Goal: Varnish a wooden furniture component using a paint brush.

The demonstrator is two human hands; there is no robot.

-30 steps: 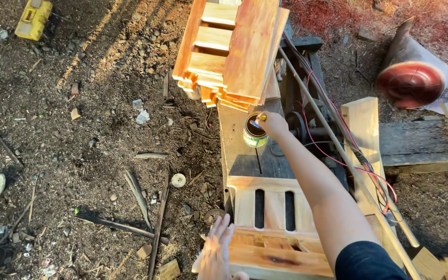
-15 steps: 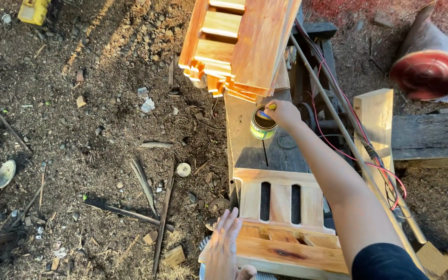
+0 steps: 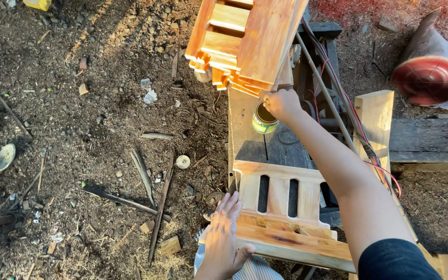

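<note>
One tin can (image 3: 263, 118), one slatted wooden panel (image 3: 281, 207), two hands

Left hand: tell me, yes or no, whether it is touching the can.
No: the left hand lies flat on the slatted wooden frame, while the right hand is at the can.

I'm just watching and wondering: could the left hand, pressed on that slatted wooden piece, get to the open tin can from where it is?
Probably yes. The left hand rests flat on the slatted wooden piece, empty, with bare bench between it and the tin can. The right hand is already at the can's rim.
</note>
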